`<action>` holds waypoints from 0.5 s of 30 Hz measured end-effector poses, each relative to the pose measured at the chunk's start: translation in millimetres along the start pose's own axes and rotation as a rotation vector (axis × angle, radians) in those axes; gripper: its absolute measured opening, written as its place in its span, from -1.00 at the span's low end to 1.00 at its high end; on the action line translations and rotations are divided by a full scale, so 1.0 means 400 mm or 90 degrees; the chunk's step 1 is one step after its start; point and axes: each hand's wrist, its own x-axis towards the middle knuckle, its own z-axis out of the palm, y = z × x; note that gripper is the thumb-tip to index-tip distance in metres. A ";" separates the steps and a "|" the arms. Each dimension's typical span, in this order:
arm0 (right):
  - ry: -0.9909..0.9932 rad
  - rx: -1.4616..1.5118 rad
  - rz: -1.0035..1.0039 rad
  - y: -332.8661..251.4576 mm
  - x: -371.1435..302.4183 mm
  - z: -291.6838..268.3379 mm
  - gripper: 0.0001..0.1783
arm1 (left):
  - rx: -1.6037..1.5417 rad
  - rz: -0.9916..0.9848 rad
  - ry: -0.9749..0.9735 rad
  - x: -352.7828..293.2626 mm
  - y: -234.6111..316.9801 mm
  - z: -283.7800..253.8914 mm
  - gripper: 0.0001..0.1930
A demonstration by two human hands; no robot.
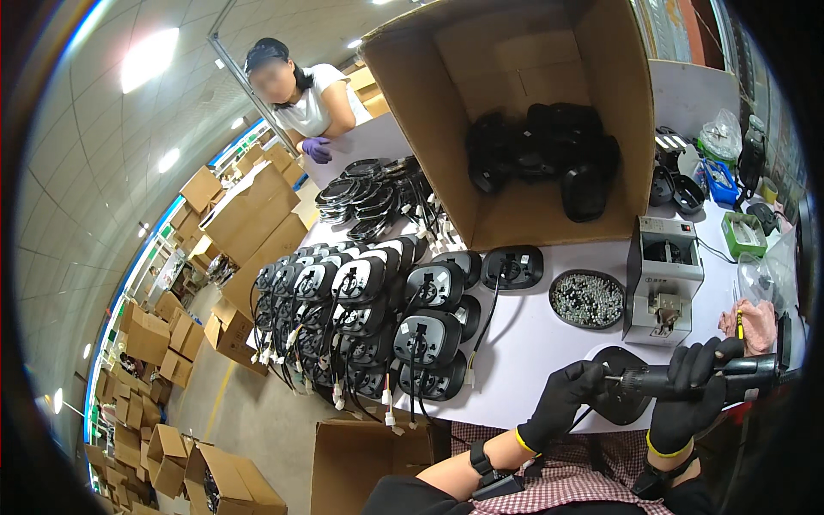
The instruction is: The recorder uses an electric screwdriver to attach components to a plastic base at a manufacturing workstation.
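The right hand (687, 390) grips an electric screwdriver (699, 376); the left hand (562, 399) pinches its tip over a black part (620, 403).

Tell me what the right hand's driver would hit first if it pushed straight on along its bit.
The right hand holds the driver with its bit pointing left. The left hand is first in line, its fingertips pinched at the tip over the black part. Depth there is hard to judge.

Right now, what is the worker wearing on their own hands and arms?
Both the left hand and right hand wear black gloves with yellow cuff bands. A black wrist strap sits on the left forearm; the forearms carry no sleeves.
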 end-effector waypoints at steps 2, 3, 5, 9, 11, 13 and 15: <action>-0.008 0.006 0.000 -0.002 -0.007 0.012 -0.65 | 0.025 0.024 0.011 -0.002 -0.015 -0.001 -0.69; -0.007 -0.004 -0.005 -0.005 -0.010 0.013 -0.65 | 0.046 0.035 0.010 0.003 -0.018 0.002 -0.67; 0.016 -0.015 -0.006 -0.006 -0.016 0.010 -0.63 | 0.056 0.031 0.005 0.003 -0.016 0.009 -0.66; -0.006 -0.031 -0.011 -0.016 -0.027 0.011 -0.60 | 0.034 0.031 0.011 0.003 -0.029 0.008 -0.68; -0.011 -0.032 -0.014 -0.016 -0.027 0.017 -0.61 | 0.040 0.044 0.015 0.003 -0.038 0.005 -0.70; 0.010 -0.031 -0.018 -0.013 -0.017 0.023 -0.61 | 0.046 0.056 0.016 0.005 -0.032 0.004 -0.71; 0.031 -0.032 -0.022 -0.011 -0.012 0.018 -0.62 | 0.038 0.049 0.014 0.001 -0.019 0.007 -0.74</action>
